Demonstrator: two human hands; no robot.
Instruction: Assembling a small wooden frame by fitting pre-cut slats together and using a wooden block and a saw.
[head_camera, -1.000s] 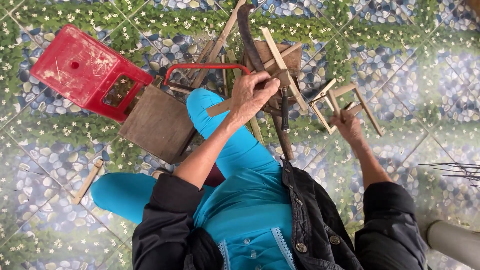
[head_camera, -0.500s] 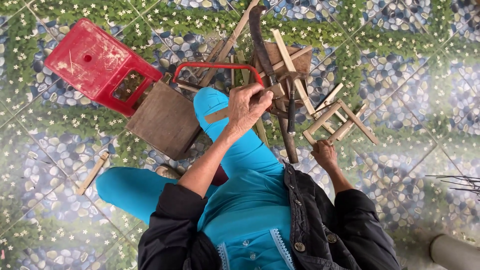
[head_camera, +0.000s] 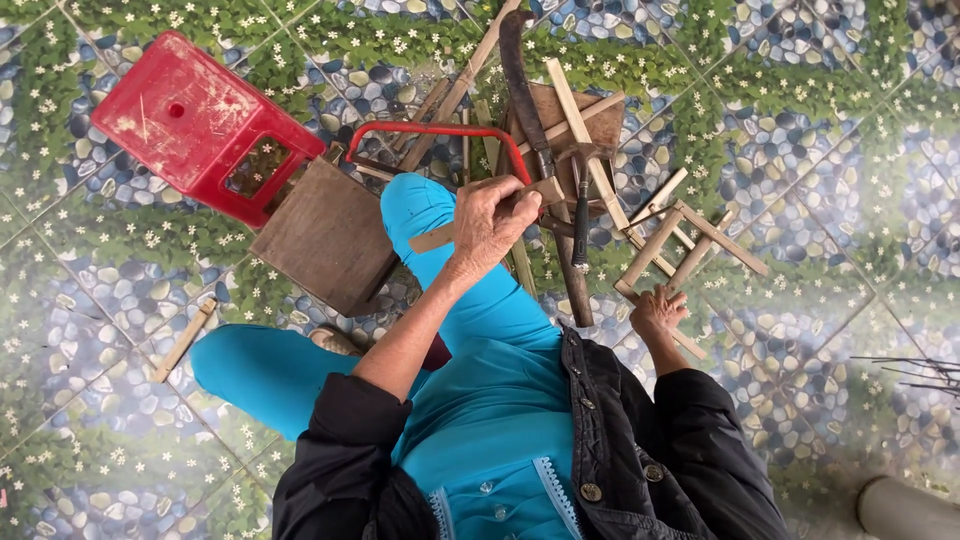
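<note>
My left hand (head_camera: 492, 222) grips a flat bamboo strip (head_camera: 545, 190) over my raised knee in turquoise trousers (head_camera: 425, 210). My right hand (head_camera: 657, 312) holds the near end of a small frame of bamboo slats (head_camera: 672, 245) that rests on the floor to the right. Between the hands lie a long dark curved blade (head_camera: 520, 85), a hammer (head_camera: 581, 205) and a red-framed hacksaw (head_camera: 440, 132), on top of loose bamboo sticks and a wooden block (head_camera: 570, 115).
A red plastic stool (head_camera: 190, 120) lies at upper left beside a brown square board (head_camera: 330, 235). A single bamboo piece (head_camera: 183, 340) lies on the patterned tile floor at left. Thin dark twigs (head_camera: 915, 375) and a grey pipe (head_camera: 905, 510) sit at right.
My right hand has pulled the bamboo frame nearer to my body. My left hand stays on the strip over the knee.
</note>
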